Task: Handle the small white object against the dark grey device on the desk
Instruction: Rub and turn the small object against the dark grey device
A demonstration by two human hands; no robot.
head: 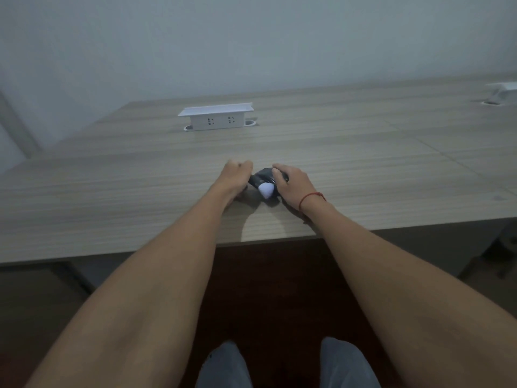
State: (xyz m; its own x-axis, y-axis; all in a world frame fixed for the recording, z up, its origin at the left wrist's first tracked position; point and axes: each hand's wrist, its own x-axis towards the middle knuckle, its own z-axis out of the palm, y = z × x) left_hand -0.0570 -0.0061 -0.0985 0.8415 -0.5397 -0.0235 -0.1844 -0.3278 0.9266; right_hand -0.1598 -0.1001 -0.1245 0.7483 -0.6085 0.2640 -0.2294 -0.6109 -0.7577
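Observation:
A dark grey device lies on the wooden desk near its front edge, between my two hands. A small white rounded object sits against the device's near side. My right hand wraps over the device's right part, fingers curled on top of it; a red string circles that wrist. My left hand is closed in a fist and touches the device's left end. What the left fingers hold is hidden.
A white socket box with two outlets stands further back on the desk. Another white fitting sits at the far right edge. A grey wall rises behind. My knees show below the desk's front edge.

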